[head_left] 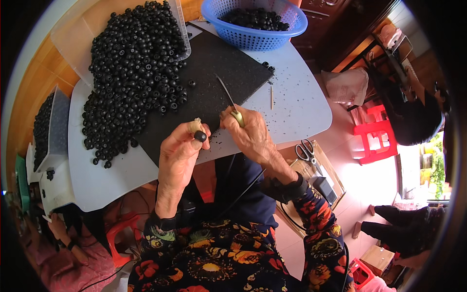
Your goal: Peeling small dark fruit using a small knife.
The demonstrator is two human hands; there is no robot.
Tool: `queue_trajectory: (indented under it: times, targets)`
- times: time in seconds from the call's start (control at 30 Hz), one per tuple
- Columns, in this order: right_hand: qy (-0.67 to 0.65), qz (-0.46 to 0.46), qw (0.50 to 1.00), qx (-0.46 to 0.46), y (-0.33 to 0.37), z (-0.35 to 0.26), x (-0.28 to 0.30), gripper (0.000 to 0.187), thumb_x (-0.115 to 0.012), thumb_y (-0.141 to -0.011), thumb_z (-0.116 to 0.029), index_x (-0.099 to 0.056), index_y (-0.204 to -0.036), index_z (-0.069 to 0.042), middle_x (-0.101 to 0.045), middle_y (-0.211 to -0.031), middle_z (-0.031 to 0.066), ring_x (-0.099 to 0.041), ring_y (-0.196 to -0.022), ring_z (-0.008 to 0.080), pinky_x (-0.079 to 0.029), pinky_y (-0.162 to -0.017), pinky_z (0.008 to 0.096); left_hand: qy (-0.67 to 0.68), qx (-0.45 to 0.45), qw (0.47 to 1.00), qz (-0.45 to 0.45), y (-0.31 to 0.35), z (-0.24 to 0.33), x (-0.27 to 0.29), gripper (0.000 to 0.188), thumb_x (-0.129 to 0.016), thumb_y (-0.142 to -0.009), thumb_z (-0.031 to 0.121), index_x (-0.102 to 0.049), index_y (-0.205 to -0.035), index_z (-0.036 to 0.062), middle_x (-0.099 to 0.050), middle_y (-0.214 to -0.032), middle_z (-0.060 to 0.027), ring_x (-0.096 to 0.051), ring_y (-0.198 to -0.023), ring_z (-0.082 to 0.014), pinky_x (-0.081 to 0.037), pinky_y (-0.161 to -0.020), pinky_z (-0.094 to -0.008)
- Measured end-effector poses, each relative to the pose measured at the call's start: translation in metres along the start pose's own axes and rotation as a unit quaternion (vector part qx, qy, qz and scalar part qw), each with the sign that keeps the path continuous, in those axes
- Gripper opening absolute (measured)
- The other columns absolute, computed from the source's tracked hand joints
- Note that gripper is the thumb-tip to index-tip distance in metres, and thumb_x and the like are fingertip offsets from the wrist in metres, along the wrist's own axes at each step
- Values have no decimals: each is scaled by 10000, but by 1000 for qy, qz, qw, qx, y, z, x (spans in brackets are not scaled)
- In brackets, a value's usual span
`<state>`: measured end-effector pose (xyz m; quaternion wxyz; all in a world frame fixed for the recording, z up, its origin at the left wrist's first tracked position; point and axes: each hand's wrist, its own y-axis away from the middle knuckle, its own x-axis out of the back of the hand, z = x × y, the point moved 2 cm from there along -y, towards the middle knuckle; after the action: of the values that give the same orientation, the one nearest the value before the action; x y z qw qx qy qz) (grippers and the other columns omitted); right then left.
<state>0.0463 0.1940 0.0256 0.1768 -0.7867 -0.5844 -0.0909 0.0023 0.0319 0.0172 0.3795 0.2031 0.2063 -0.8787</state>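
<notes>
Between the thumb and fingers of my left hand [176,153] is a small round black plastic piece [200,136]. A pale wrapping covers the tip of one of this hand's fingers. My right hand [254,136] is closed round the pale green handle of a small knife [224,89]; its thin, curved blade points up and away to the left. The two hands are close together but apart, over the near edge of a dark board [209,63] on the table. A large heap of similar black pieces [134,68] spills from a clear plastic bin [73,36] beside the board.
A blue perforated basket [253,41] with more black pieces stands at the back. Black scraps and a thin pale stick [272,97] lie on the white table [306,107]. Scissors [306,151] rest on a carton at right, near a red stool [377,134]. Other people sit nearby.
</notes>
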Motion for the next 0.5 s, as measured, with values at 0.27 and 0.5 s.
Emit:
queue_trajectory:
  times: [0.27,0.5]
  targets:
    - [-58,-47,997,34,13,-9,-15,133,-522,-863,-118,-496,-796,-6,-515,-584,154,-561,-519,301,-444,-514,380,-45,17,996,73,-4,-4,5,184,-550,-855,42,-586,-1023,-23,-558,-904,-21,-511,-827,-92,-420,-778,-242]
    - [89,-55,992,70,16,-17,-18,159,-581,-817,-103,-448,-822,-15,-557,-626,186,-575,-558,381,-440,-474,435,-32,-9,995,97,-10,-6,3,155,-529,-861,12,-594,-999,-13,-583,-909,-29,-529,-829,-91,-426,-801,-236]
